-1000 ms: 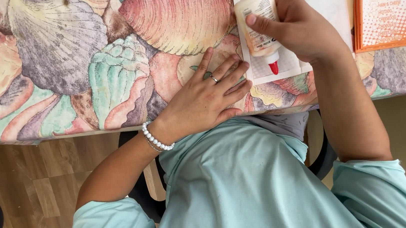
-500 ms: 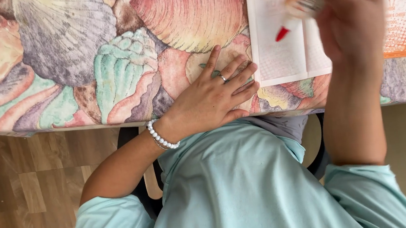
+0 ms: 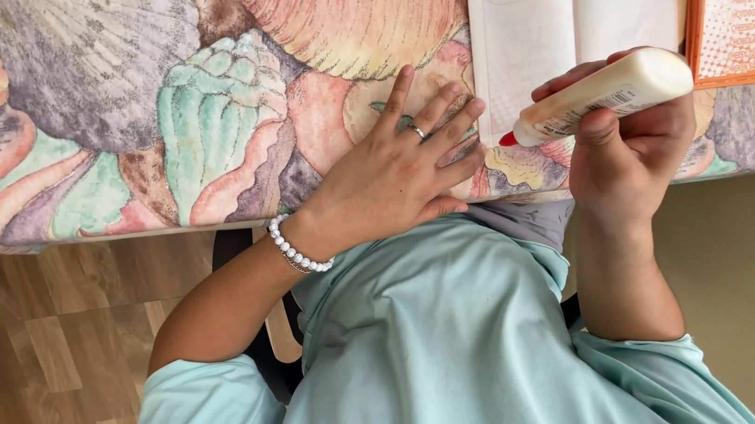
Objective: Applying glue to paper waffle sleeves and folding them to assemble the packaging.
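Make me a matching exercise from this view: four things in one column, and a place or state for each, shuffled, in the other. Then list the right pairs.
Things
1. cream squeeze bottle with a red tip
2. white bead bracelet
3. white folded paper sheet
4. orange-bordered printed card

Places or states
A. lying at the far right on the shell-patterned tablecloth
B. held on its side in the right hand
C. worn on the wrist of the left hand
D. lying flat just beyond the bottle's tip

Pairs: 1-B, 2-C, 3-D, 4-A
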